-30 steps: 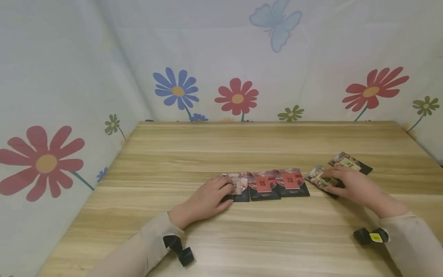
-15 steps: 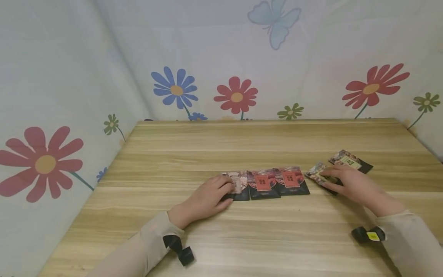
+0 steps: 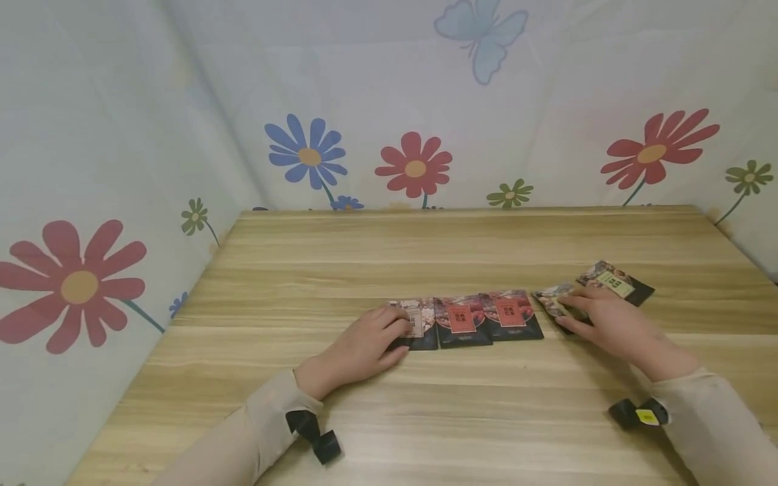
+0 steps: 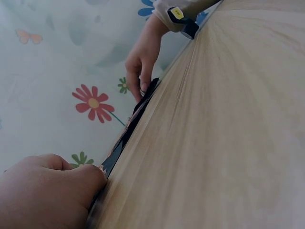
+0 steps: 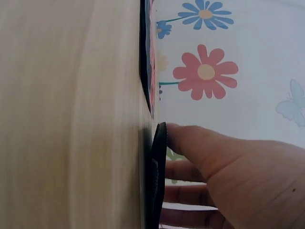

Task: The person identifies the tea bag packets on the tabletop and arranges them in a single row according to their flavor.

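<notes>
In the head view my left hand (image 3: 367,341) rests on the left packet (image 3: 425,331), a sachet with a pale label, its fingertips covering the left side. Two sachets with red labels, the middle one (image 3: 462,320) and the right one (image 3: 510,314), continue the row rightward. My right hand (image 3: 626,331) touches another sachet (image 3: 550,297), fingertips on its top and thumb by its near edge; much of it is hidden. The right wrist view shows that sachet (image 5: 159,167) slightly tilted off the wood. A sachet with a yellow-green label (image 3: 616,283) lies behind the right hand.
The wooden table (image 3: 340,263) meets a white cloth backdrop (image 3: 547,81) printed with flowers and a butterfly. Black wrist cameras hang at both sleeves, the left camera (image 3: 328,447) and the right camera (image 3: 625,413) close over the tabletop.
My right hand has shifted a little leftward with its sachet, bringing the sachet's corner nearer the row. My left hand has stayed in place.
</notes>
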Demonstrator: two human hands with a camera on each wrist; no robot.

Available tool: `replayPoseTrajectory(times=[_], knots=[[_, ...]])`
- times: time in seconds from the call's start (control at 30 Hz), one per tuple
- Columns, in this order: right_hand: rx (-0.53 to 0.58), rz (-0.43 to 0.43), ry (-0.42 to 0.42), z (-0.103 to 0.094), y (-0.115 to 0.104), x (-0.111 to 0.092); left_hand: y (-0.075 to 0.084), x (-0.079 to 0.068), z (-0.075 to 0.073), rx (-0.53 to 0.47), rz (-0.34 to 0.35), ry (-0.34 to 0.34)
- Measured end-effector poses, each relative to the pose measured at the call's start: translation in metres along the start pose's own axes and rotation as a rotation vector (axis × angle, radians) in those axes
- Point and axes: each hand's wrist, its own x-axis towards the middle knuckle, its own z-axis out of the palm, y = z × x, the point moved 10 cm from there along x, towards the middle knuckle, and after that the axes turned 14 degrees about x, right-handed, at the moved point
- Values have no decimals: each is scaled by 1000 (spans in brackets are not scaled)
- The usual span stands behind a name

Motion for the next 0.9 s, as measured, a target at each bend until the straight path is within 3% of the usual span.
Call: replayPoseTrajectory(times=[0.9], knots=[[-53,88,43,3,-14,2,-2,1,1,4,-6,-16]])
